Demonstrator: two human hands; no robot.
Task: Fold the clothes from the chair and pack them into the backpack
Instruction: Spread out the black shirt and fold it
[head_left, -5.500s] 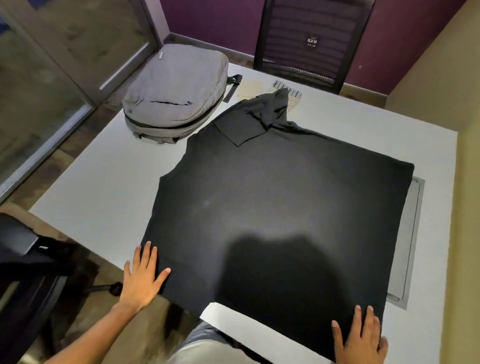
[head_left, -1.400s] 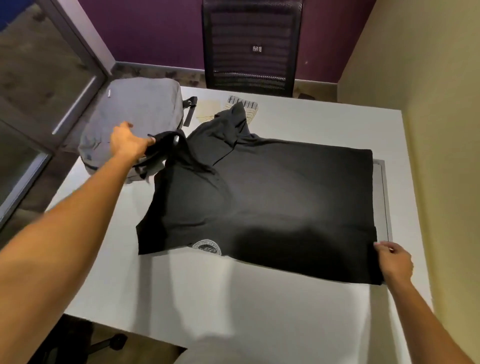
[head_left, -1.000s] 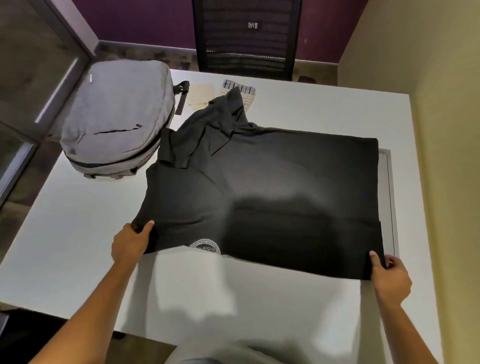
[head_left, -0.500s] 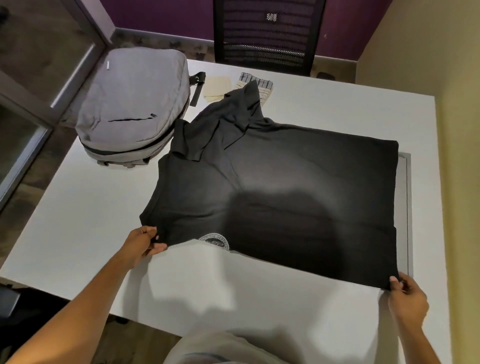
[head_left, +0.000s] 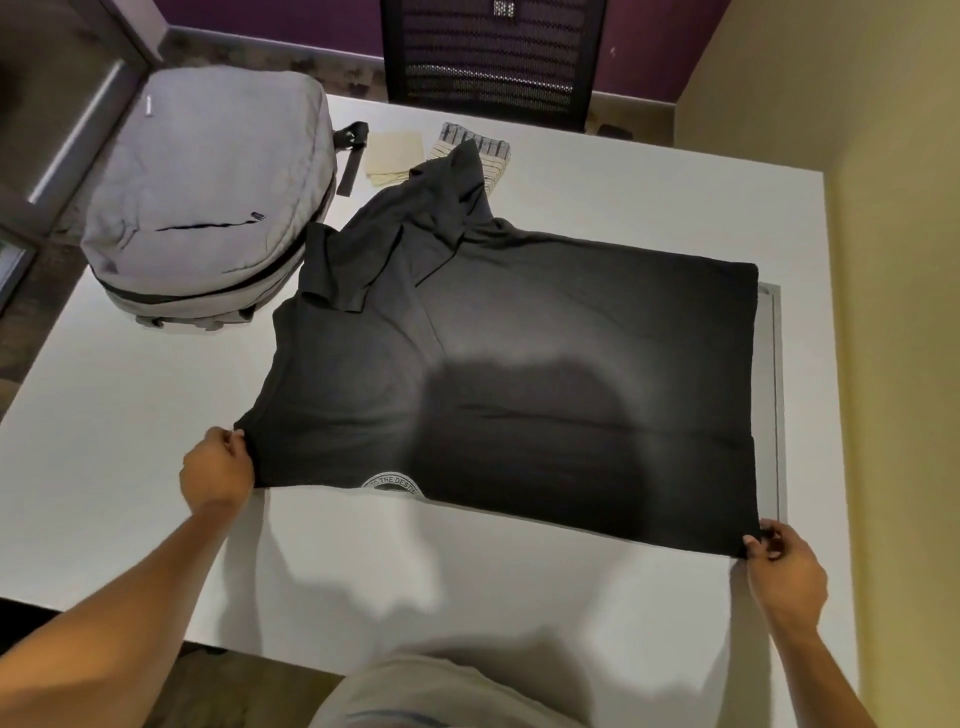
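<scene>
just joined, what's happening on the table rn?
A person is mid-fold on a black T-shirt spread over the white table. The left hand pinches its near-left corner and the right hand pinches the near-right corner. A grey backpack lies zipped at the far left, touching the shirt's sleeve. Two smaller folded cloths, beige and striped, sit beyond the shirt. Nothing looks packed yet.

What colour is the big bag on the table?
The backpack is light grey with a dark zipper band along its side, seen in the head view.
</scene>
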